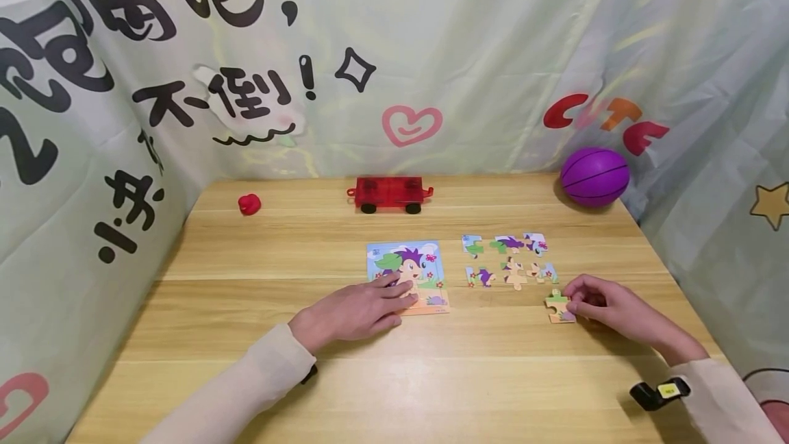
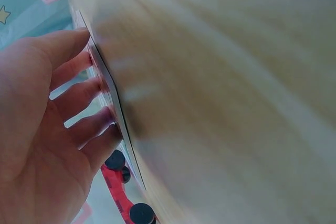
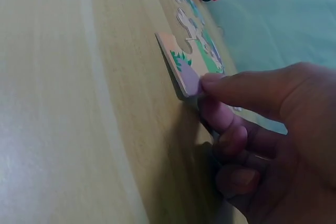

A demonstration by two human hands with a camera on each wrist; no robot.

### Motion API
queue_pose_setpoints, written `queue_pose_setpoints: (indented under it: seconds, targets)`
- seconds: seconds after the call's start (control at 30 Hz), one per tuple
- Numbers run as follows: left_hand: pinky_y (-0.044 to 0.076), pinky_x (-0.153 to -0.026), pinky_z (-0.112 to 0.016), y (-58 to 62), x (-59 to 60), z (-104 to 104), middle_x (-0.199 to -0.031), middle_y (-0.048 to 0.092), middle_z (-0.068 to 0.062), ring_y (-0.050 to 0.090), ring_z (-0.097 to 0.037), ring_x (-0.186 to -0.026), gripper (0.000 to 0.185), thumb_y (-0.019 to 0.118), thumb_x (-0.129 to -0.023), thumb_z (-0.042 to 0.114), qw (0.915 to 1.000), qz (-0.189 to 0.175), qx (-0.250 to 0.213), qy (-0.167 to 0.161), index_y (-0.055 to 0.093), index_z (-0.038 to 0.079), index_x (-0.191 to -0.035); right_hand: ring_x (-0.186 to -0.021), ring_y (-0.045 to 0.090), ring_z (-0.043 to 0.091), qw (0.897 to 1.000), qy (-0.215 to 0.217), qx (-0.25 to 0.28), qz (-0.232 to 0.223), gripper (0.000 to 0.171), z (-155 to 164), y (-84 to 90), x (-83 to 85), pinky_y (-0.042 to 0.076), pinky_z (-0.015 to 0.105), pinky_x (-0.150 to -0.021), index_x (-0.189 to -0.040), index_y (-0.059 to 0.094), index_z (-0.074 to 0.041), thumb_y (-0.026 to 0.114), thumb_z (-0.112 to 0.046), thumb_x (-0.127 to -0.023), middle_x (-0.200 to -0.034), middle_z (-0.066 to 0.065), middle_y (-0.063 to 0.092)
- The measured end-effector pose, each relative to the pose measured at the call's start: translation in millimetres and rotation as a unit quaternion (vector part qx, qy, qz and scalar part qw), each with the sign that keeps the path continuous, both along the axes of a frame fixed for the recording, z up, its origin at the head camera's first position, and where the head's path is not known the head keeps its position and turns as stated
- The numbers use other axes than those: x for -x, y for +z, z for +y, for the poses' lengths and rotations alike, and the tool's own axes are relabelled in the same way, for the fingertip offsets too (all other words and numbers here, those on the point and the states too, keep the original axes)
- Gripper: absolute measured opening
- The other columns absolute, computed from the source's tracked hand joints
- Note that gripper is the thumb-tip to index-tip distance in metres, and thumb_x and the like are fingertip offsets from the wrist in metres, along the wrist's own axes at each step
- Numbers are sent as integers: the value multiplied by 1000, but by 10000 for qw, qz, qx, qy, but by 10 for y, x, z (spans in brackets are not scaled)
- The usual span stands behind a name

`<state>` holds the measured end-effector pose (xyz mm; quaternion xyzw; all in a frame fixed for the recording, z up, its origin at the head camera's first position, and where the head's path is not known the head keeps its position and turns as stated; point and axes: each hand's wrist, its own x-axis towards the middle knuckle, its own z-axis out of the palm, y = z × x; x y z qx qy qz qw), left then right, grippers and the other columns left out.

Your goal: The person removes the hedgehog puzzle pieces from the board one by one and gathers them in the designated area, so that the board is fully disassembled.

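My left hand (image 1: 354, 308) rests with spread, fairly straight fingers on a square picture board (image 1: 431, 273) that shows a purple-haired hedgehog under a leaf. In the right wrist view, the thumb and forefinger of my right hand (image 3: 262, 124) pinch the corner of a puzzle piece (image 3: 186, 66) with green, orange and lilac print. That piece is at or just above the tabletop, at the near right of the other loose pieces. Those lie in two loose rows right of the board, among them a hedgehog-body piece (image 1: 514, 274) and a leaf piece (image 1: 472, 245).
A red toy wagon (image 1: 390, 192) with black wheels stands at the table's back. To its left lies a small red object (image 1: 249, 204). A purple ball (image 1: 595, 177) sits at the back right corner. Printed curtains (image 1: 481, 53) hang behind and beside the wooden table (image 1: 246, 293).
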<state>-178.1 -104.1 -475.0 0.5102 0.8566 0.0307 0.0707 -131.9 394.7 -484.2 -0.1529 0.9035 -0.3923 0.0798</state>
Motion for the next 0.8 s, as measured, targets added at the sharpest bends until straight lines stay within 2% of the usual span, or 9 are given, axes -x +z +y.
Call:
queue_pose_setpoints:
  seconds: [0.2,0.4,0.7,0.8]
  targets:
    - [36,-132,-44,4,-7,6,-173,45,-9,39,-35,-163,53,52,-117,37,10000,15,1,1,50,17,-165,-71,52,4,9987,-204,-448,153,12,-58,23,-26,42,25,-60,-114,72,-10,75,-8,-102,-85,-9,63]
    - [35,-132,-44,-3,-14,0,-173,44,-9,38,-35,-163,53,52,-117,37,10000,1,55,41,49,17,-166,-75,53,2,9977,-275,-618,-11,17,-114,53,-29,45,23,-66,-112,71,-11,81,-16,-100,-88,-8,60]
    - [35,-132,-44,-5,-19,-11,-173,43,-9,37,-34,-164,53,52,-117,37,10000,1,19,62,49,17,-166,-76,53,2,9960,-445,-745,-201,18,-140,78,-29,45,23,-65,-115,72,-10,79,-21,-102,-90,-6,62]
    - [36,-132,-44,-11,-14,-11,-173,44,-9,38,-34,-163,53,52,-116,35,10000,15,-31,54,49,17,-166,-76,53,2,9954,-601,-750,-54,17,-138,114,-8,46,23,-63,-116,73,-10,76,-22,-104,-91,-5,64]
